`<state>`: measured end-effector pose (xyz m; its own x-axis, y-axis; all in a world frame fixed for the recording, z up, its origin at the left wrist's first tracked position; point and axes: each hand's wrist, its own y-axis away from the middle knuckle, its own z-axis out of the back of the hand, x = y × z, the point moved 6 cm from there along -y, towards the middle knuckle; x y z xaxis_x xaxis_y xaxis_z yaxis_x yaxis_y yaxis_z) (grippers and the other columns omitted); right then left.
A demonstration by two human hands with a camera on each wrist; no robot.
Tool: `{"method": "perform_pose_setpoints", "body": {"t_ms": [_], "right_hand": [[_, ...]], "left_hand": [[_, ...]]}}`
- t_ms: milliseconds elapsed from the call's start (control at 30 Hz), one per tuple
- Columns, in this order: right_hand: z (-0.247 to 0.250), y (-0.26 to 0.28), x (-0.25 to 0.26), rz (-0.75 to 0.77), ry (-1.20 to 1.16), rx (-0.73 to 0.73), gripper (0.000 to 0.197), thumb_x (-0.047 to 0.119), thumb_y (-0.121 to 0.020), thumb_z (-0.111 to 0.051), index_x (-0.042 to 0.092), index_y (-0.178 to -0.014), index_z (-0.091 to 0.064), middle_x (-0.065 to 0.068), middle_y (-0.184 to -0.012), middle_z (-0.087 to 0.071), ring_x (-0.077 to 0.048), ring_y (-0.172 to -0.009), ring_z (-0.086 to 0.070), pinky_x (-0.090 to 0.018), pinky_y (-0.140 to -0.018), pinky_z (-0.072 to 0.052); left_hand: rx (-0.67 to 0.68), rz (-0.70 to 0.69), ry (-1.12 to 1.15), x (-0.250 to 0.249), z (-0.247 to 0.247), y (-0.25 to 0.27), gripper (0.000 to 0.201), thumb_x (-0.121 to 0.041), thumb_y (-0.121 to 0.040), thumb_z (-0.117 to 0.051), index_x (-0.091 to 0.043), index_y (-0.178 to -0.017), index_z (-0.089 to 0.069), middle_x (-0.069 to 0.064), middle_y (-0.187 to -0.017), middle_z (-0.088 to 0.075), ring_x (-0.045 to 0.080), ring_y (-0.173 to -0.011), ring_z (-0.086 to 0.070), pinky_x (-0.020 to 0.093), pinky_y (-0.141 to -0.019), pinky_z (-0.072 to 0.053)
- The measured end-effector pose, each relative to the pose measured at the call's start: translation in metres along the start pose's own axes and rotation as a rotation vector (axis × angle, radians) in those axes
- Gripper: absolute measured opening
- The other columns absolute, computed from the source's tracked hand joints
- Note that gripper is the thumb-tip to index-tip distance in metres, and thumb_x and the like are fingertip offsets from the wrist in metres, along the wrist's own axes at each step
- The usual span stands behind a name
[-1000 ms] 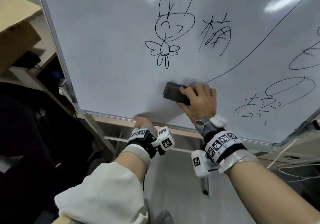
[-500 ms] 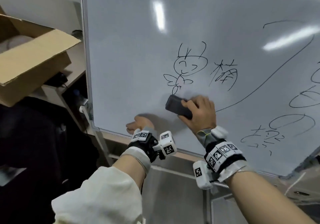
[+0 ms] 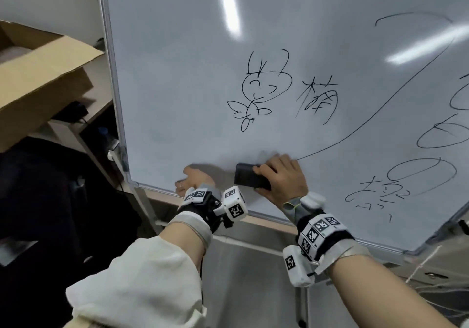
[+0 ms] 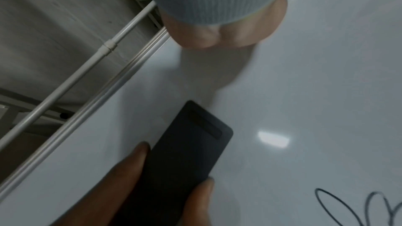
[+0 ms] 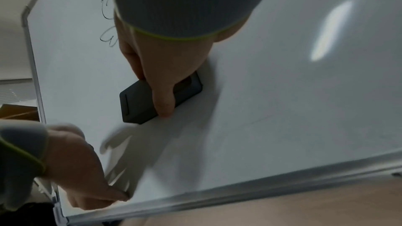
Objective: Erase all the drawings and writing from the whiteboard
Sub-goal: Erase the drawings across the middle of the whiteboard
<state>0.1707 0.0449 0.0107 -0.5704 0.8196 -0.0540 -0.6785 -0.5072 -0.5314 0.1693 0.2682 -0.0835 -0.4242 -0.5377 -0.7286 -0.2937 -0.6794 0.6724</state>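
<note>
- While my right hand (image 3: 280,179) presses the black eraser (image 3: 250,178) flat on the whiteboard (image 3: 177,48), my thumb and fingers curl round its long sides and it lies just above the bottom frame rail (image 5: 239,193).
- My left hand (image 3: 195,182) sits beside it, to the left, with the fingertips (image 5: 121,196) touching the board right at that rail; how far the fingers are bent I cannot tell, and it holds nothing that I can see.
- Left of both hands, bare board runs out to the corner and the upright side frame (image 3: 111,74).
- Above the eraser there is bare board up to the smiling winged figure (image 3: 258,91) and the written characters (image 3: 319,99).
- To the right of my right hand a long curved line (image 3: 380,109) starts by my knuckles and climbs away; past it are loops (image 3: 422,175) and scribbled characters (image 3: 373,195).
- Beyond the left frame sits a cardboard box (image 3: 43,74).
- Compared with half a second ago, the eraser is lower, well clear of the figure, whose lower part is now partly wiped.
</note>
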Motion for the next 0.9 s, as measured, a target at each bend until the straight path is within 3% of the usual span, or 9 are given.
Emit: {"method": "perform_pose_setpoints", "body": {"t_ms": [133,233,367,500,633,733,833,900], "right_hand": [[0.037,-0.028,-0.012,-0.031,0.036,-0.123,0.053,0.044,-0.056,-0.084,0.022,-0.102,-0.067,-0.004,-0.094,-0.062,-0.029,-0.087,-0.052,-0.039,-0.074,-0.034],[0.071,-0.067,-0.022,-0.112,0.05,-0.231,0.053,0.046,-0.057,-0.084,0.024,-0.103,-0.068,-0.003,-0.096,-0.062,-0.027,-0.092,-0.048,-0.039,-0.078,-0.032],[0.104,-0.114,-0.026,-0.133,0.045,-0.312,0.052,0.046,-0.059,-0.082,0.025,-0.104,-0.067,-0.003,-0.096,-0.06,-0.029,-0.092,-0.052,-0.041,-0.081,-0.037],[0.097,-0.12,-0.017,-0.129,-0.005,-0.364,0.051,0.042,-0.057,-0.085,0.024,-0.101,-0.067,-0.005,-0.092,-0.058,-0.03,-0.088,-0.052,-0.041,-0.078,-0.041],[0.052,-0.111,0.016,-0.037,-0.038,-0.223,0.056,0.044,-0.048,-0.09,0.023,-0.096,-0.07,-0.004,-0.091,-0.06,-0.028,-0.088,-0.049,-0.038,-0.078,-0.037],[0.033,-0.104,0.027,-0.031,-0.075,-0.201,0.054,0.045,-0.052,-0.088,0.021,-0.097,-0.07,-0.005,-0.089,-0.059,-0.027,-0.086,-0.048,-0.036,-0.077,-0.035],[0.044,-0.111,0.028,-0.001,-0.023,-0.258,0.054,0.043,-0.053,-0.089,0.021,-0.098,-0.07,-0.005,-0.089,-0.06,-0.026,-0.085,-0.048,-0.037,-0.077,-0.035],[0.063,-0.128,0.018,-0.082,-0.042,-0.334,0.051,0.043,-0.06,-0.086,0.02,-0.102,-0.07,-0.006,-0.092,-0.06,-0.027,-0.088,-0.048,-0.039,-0.077,-0.04]], "left_hand": [[0.044,-0.07,0.045,-0.032,-0.001,0.026,0.062,-0.035,-0.098,-0.043,-0.008,-0.153,-0.029,0.015,-0.159,-0.025,0.035,-0.144,-0.029,0.044,-0.118,-0.019],[0.032,-0.142,0.039,-0.061,-0.002,0.04,0.062,-0.04,-0.095,-0.044,-0.01,-0.149,-0.035,0.015,-0.156,-0.029,0.036,-0.142,-0.033,0.05,-0.117,-0.021],[0.068,-0.245,0.008,-0.096,-0.001,0.046,0.059,-0.044,-0.091,-0.045,-0.015,-0.142,-0.038,0.013,-0.144,-0.035,0.037,-0.13,-0.042,0.051,-0.106,-0.03],[0.088,-0.258,0.001,-0.106,-0.004,0.036,0.056,-0.047,-0.091,-0.041,-0.017,-0.138,-0.039,0.012,-0.138,-0.034,0.037,-0.127,-0.042,0.053,-0.103,-0.034],[0.058,-0.207,-0.005,-0.097,-0.005,0.014,0.068,-0.054,-0.085,-0.034,-0.028,-0.147,-0.03,0.01,-0.143,-0.029,0.04,-0.131,-0.04,0.062,-0.107,-0.03],[0.052,-0.159,-0.032,-0.094,-0.004,0.0,0.068,-0.055,-0.092,-0.031,-0.038,-0.156,-0.013,0.007,-0.157,-0.017,0.037,-0.143,-0.029,0.061,-0.115,-0.02],[0.047,-0.129,-0.052,-0.091,0.002,-0.009,0.067,-0.055,-0.099,-0.027,-0.037,-0.158,-0.003,0.007,-0.167,0.0,0.035,-0.151,-0.014,0.057,-0.121,-0.008],[0.064,-0.129,-0.042,-0.095,0.003,-0.009,0.066,-0.053,-0.1,-0.027,-0.035,-0.159,-0.003,0.008,-0.167,0.001,0.036,-0.152,-0.011,0.057,-0.121,-0.006]]}}
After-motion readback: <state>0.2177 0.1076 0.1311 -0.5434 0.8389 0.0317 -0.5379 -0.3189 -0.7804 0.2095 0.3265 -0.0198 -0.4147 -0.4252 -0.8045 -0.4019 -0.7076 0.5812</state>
